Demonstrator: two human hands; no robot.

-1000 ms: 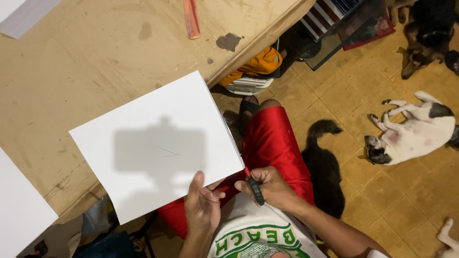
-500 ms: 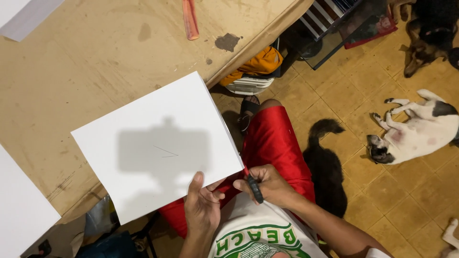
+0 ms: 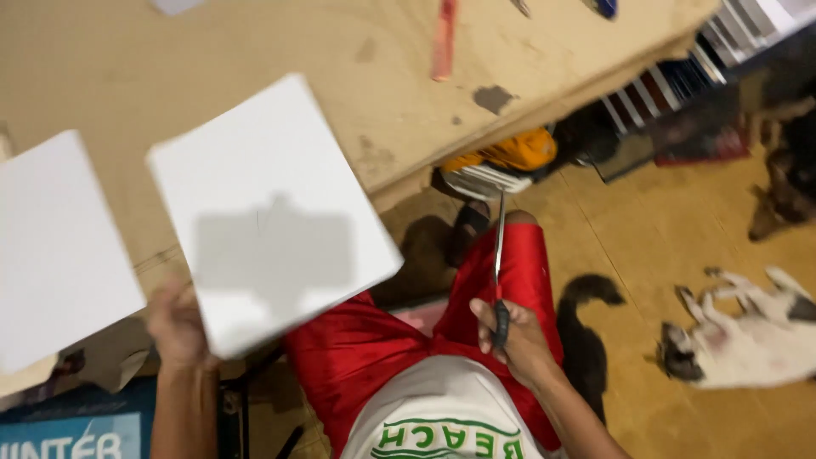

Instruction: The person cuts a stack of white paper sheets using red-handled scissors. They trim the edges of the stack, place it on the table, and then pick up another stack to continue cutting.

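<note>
Sheet: white square board (image 3: 272,212), plain, blurred, a grey shadow across its middle; tilted, one corner toward the lap, held over the table (image 3: 212,51) edge.
Scissors: long axis runs straight away from the body, closed blades (image 3: 499,246) pointing at the table, dark handle in the fist.
Left hand (image 3: 176,323): gripping the sheet's lower corner.
Right hand (image 3: 510,336): curled shut on the scissors' handle, above red shorts (image 3: 374,348).

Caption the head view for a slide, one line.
Left hand holds a white sheet at the workbench edge; right hand grips scissors; dogs lie nearby.
</note>
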